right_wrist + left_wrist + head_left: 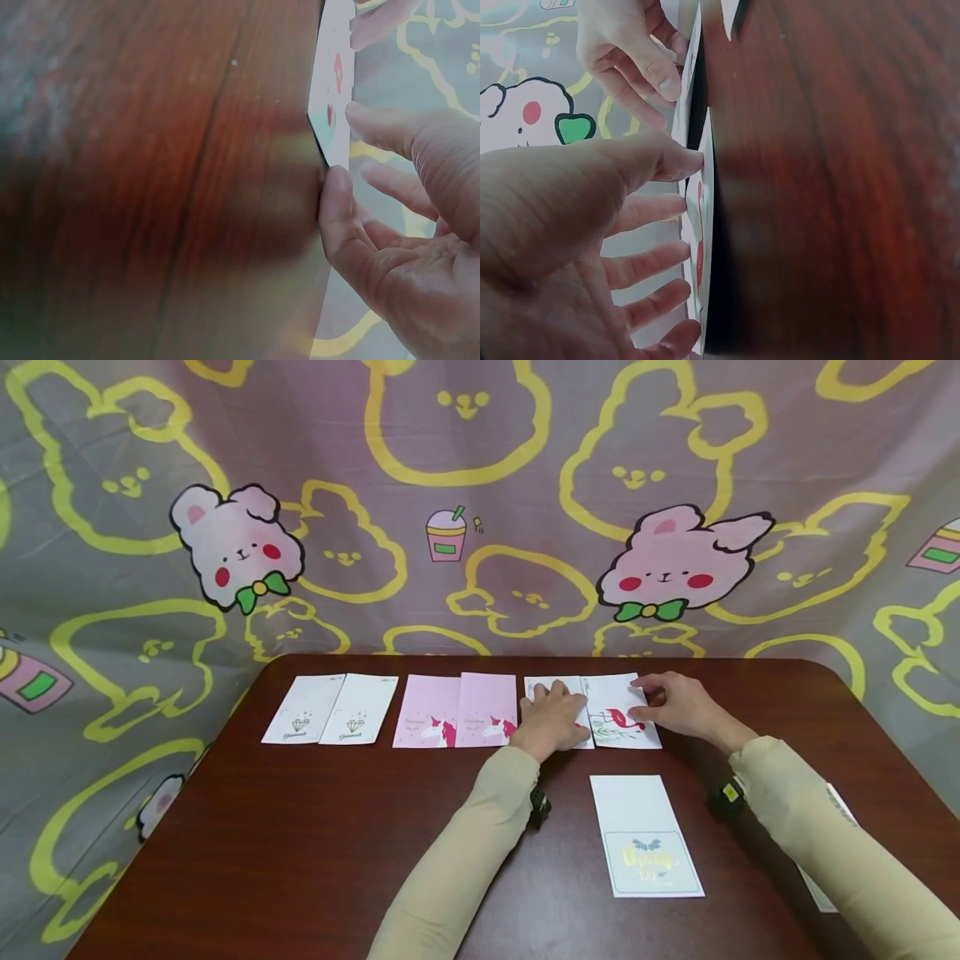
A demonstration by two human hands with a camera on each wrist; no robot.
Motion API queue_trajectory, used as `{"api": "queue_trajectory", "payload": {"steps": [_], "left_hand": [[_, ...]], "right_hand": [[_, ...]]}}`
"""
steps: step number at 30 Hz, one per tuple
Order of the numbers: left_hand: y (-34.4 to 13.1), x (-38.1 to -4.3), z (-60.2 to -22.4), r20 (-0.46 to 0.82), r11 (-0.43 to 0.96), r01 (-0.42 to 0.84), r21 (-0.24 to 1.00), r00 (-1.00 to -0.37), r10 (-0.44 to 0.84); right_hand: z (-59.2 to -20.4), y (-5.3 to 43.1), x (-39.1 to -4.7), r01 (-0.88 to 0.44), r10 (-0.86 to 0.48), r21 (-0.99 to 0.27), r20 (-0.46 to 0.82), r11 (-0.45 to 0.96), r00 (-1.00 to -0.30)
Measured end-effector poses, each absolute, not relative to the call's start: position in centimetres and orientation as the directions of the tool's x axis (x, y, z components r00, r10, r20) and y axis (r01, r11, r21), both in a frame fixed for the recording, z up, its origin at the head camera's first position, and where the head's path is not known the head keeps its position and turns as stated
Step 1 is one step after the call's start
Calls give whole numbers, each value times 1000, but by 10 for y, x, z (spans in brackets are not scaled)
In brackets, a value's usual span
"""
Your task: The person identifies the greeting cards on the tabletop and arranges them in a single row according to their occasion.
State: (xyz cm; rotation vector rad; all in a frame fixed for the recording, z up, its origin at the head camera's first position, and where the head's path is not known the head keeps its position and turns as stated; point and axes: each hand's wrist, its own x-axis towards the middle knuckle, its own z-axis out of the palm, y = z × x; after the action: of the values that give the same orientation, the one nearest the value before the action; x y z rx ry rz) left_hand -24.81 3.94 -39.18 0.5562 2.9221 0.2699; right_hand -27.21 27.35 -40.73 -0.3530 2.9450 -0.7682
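Two white flamingo cards lie side by side at the back of the table. My left hand (551,717) rests with spread fingers on the left flamingo card (699,247), hiding most of it in the head view. On the right flamingo card (618,714), a red bird and green leaves show. My right hand (686,706) touches that card's right edge, thumb and fingers loosely bent. In the right wrist view, the thumb meets the card (335,82) and a finger lies at its corner.
Left along the back row lie two pink unicorn cards (487,706) and two white diamond cards (360,706). A white card with gold lettering (648,835) lies in front. Another white card (817,892) is partly hidden under the right forearm. A patterned curtain (480,593) hangs behind the brown table (300,843).
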Motion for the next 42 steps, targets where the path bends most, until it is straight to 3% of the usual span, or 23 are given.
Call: {"api": "queue_trajectory", "payload": {"steps": [11, 17, 28, 42], "left_hand": [[36, -241, -392, -32, 880, 378, 287, -914, 404], [29, -225, -386, 33, 799, 518, 305, -844, 535], [23, -189, -387, -62, 729, 646, 227, -738, 673], [23, -183, -391, -87, 735, 650, 192, -735, 673]], "right_hand": [[-402, 287, -250, -223, -262, -538, 3, 813, -965], [-396, 295, -222, -321, -332, -468, 61, 823, -941], [-396, 298, -177, -480, -486, -415, 99, 773, -868], [-401, 280, -157, -429, -465, -330, -34, 841, -885]]}}
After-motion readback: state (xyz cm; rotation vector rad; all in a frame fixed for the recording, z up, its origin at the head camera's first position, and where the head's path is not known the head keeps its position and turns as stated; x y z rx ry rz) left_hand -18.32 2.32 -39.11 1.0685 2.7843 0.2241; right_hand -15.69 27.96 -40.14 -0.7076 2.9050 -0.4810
